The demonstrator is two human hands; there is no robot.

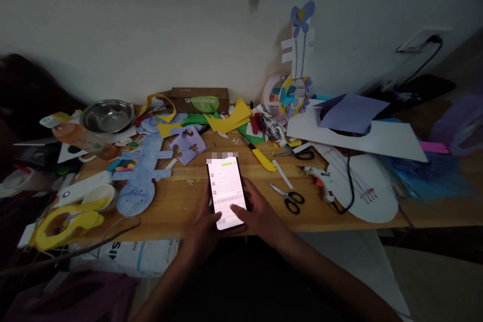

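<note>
Holding a phone (226, 191) upright-tilted over the near edge of the wooden table (181, 209), just ahead of the body. Wrapping the left hand (206, 226) around its lower left side, and closing the right hand (258, 211) around the lower right, thumb lying over the on-screen keyboard.

Hiding the phone's bottom edge and back behind fingers and palms. Showing the top strip of the screen only as a blur, with text too small for reading. Fading into darkness and smear at the far left and far right of the table.

Leaving a bare patch of wood around the phone, between a blue paper cutout (141, 176) to the left and black-handled scissors (290, 197) to the right. Crowding the back half with scraps right up to the wall.

Lying beyond the scissors: a white glue gun (320, 178) trailing a black cord, and nearer the phone a yellow utility knife (262, 158). Shining dully at the back left, a round steel bowl (107, 115); sitting beside it, a flat cardboard box (199, 99). Spreading at the right, a large white sheet (377, 136) under a folded purple sheet (350, 110).
</note>
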